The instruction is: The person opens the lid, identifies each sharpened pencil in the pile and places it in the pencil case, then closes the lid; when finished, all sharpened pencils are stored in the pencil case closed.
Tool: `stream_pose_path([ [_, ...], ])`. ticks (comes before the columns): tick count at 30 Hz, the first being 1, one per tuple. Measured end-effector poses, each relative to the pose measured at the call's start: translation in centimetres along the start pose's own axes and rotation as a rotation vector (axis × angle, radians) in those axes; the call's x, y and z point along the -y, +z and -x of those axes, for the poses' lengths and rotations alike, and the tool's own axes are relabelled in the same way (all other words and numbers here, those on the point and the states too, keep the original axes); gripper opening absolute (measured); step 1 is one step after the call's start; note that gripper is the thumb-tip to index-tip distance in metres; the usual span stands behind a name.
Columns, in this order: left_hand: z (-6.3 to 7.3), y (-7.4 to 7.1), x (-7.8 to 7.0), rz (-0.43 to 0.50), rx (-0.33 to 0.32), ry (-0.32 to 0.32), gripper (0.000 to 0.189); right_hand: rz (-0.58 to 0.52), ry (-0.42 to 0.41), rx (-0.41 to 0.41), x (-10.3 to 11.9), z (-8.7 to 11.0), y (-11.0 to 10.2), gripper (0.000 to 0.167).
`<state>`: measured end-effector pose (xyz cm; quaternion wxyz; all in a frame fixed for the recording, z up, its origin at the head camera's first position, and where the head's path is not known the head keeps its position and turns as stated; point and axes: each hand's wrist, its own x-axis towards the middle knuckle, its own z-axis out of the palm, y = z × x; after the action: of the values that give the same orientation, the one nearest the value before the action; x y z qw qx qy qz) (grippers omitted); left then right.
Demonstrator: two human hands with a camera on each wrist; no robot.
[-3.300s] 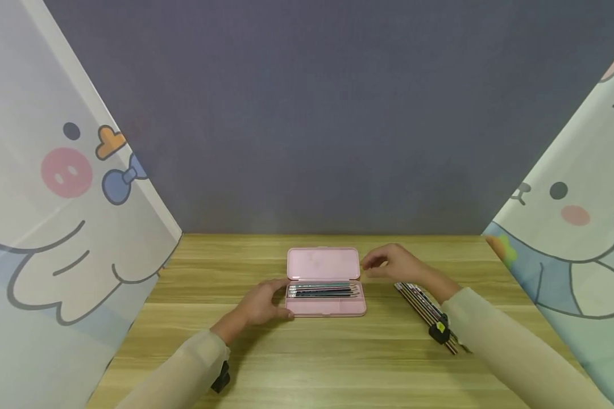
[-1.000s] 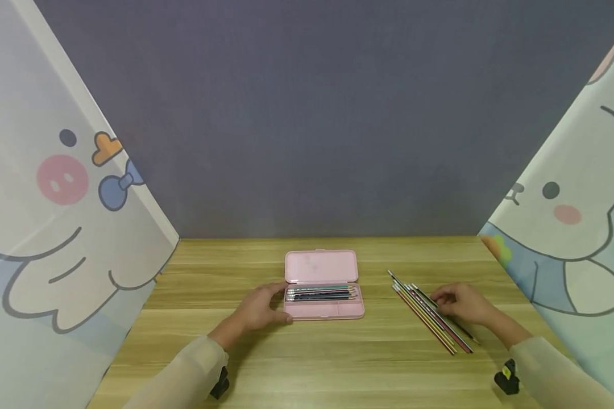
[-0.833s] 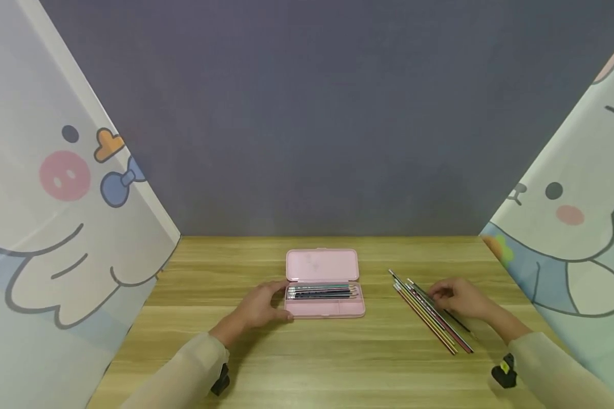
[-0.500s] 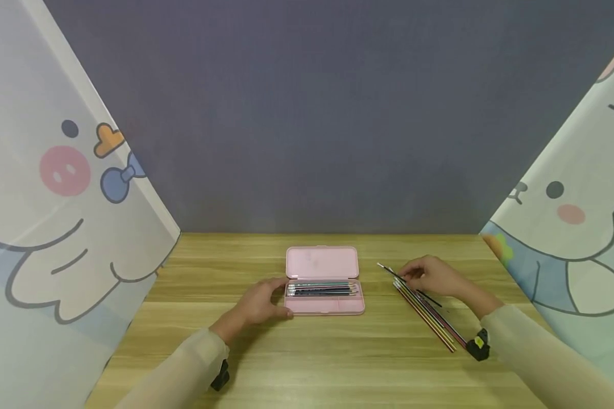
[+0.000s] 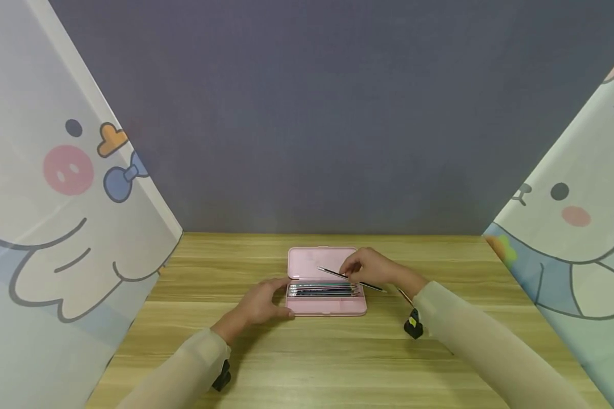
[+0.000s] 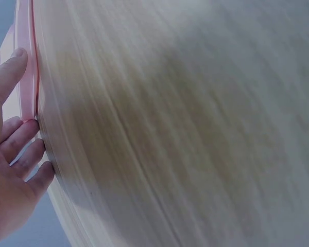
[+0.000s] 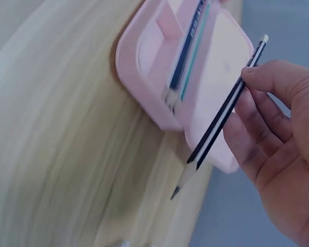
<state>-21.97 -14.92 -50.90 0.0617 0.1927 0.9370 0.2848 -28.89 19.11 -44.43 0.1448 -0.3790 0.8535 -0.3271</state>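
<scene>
My right hand (image 5: 372, 268) pinches a black-and-white striped pencil (image 7: 216, 121) between thumb and fingers. It holds the pencil slantwise above the open pink pencil case (image 5: 312, 307), overlapping the lid in the head view. The pencil's white eraser end points up and left, its sharpened tip down and right. Several pencils (image 5: 322, 291) lie side by side in the case's rear compartment, eraser ends to the left. My left hand (image 5: 257, 303) grips the left end of the case, thumb at the front corner and fingers toward the hinge.
The case's front compartments hold nothing. A loose pencil (image 5: 405, 296) on the wooden table (image 5: 307, 363) shows beside my right wrist; the other loose pencils are hidden under the right forearm. A dark grey panel (image 5: 307, 142) stands behind the table, with cartoon-printed panels at both sides.
My right hand took a dark pencil from the loose pile on the right, lifted it and carried it left to the case. The left hand and the case stayed in place.
</scene>
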Motion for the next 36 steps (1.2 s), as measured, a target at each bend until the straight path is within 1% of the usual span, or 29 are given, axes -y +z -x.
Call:
stream_pose_path([
  [5, 0.0, 0.0, 0.1, 0.015, -0.006, 0.004, 0.087, -0.021, 0.028, 0.047, 0.4, -2.3, 2.1, 0.020],
  [7, -0.1, -0.1, 0.1, 0.019, -0.006, 0.005, 0.087, -0.009, 0.043, 0.061, 0.7, -2.9, 2.7, 0.020],
  [10, -0.1, -0.3, 0.1, 0.020, 0.000, 0.000, 0.087, 0.039, 0.045, 0.081, 1.2, -3.7, 3.6, 0.020],
  [12, 0.0, -0.4, 0.0, 0.012, 0.000, -0.007, 0.088, 0.086, 0.032, 0.083, 1.5, -4.2, 4.0, 0.020],
  [16, 0.0, -0.6, -0.2, 0.022, -0.007, -0.006, 0.086, 0.163, -0.007, 0.066, 1.9, -4.8, 4.7, 0.019],
  [20, -0.1, -0.4, -0.5, 0.020, 0.000, -0.004, 0.085, 0.214, -0.019, 0.056, 2.2, -4.9, 5.4, 0.017],
  [26, -0.1, -0.3, -0.4, 0.032, 0.006, -0.001, 0.085, 0.214, 0.028, 0.054, 2.3, -5.2, 5.9, 0.015],
  [29, -0.1, -0.2, -0.3, 0.033, 0.004, 0.005, 0.085, 0.212, 0.029, 0.050, 2.2, -5.0, 5.8, 0.015],
  [33, 0.0, -0.1, -0.1, 0.027, -0.002, 0.031, 0.085, 0.179, 0.006, 0.031, 1.9, -4.3, 5.2, 0.014],
  [36, 0.2, -0.1, 0.1, 0.024, 0.001, 0.058, 0.084, 0.126, 0.011, 0.017, 1.7, -3.1, 4.3, 0.014],
])
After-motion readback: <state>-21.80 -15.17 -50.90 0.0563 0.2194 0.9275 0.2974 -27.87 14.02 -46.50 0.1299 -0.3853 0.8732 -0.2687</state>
